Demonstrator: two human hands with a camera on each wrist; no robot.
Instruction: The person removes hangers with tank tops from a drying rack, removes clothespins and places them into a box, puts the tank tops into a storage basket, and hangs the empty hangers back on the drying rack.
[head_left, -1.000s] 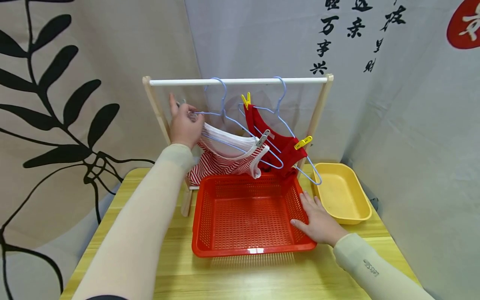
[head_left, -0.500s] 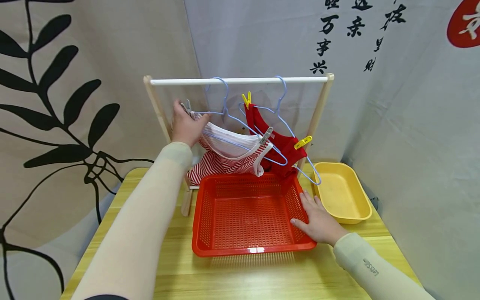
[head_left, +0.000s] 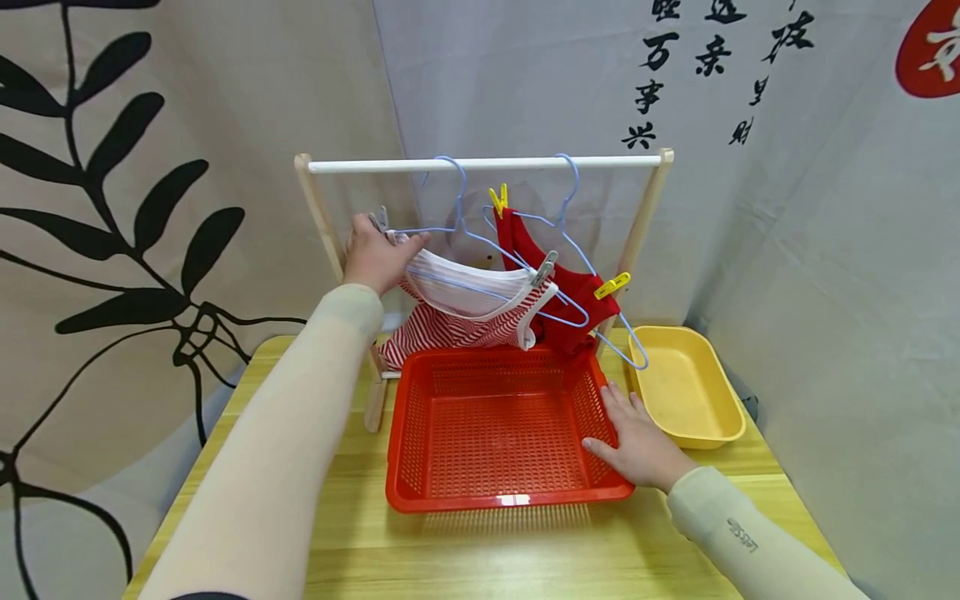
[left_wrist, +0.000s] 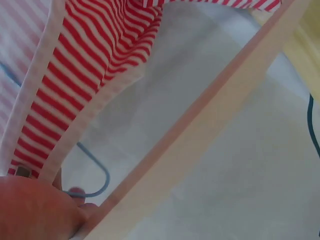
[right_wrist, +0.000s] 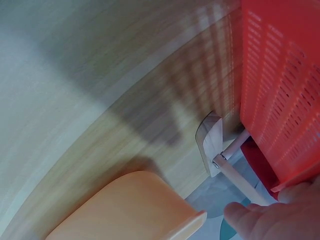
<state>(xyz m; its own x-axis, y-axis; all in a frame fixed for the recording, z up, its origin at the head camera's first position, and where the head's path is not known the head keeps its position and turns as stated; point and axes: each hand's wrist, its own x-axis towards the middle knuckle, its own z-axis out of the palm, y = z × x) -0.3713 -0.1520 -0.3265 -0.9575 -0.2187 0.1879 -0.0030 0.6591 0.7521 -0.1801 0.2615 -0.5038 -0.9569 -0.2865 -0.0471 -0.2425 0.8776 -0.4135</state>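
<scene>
On a small rack, a striped red and white tank top (head_left: 457, 325) hangs from a blue hanger (head_left: 459, 200). My left hand (head_left: 378, 257) holds its left shoulder strap, beside a grey clothespin (head_left: 382, 220). In the left wrist view, the thumb (left_wrist: 37, 210) lies over the strap, fingertips behind it near the hanger's end. Another grey clothespin (head_left: 545, 269) grips the right strap. My right hand (head_left: 637, 442) rests on the right rim of a red basket (head_left: 510, 502), fingers fairly straight and thumb over the inside; the right wrist view shows it at the rim (right_wrist: 300, 182).
Behind hangs a red garment (head_left: 573, 292) on a second blue hanger (head_left: 573, 192), with yellow clothespins (head_left: 612, 286) at its shoulders. The rack's white bar (head_left: 510, 164) spans the back. A yellow tray (head_left: 686, 379) stands right of the basket on the wooden table (head_left: 480, 550).
The striped tank top and its hanger have shifted slightly right. My left hand's raised index finger has come down beside the clothespin, and the thumb now points right. The right hand stays put.
</scene>
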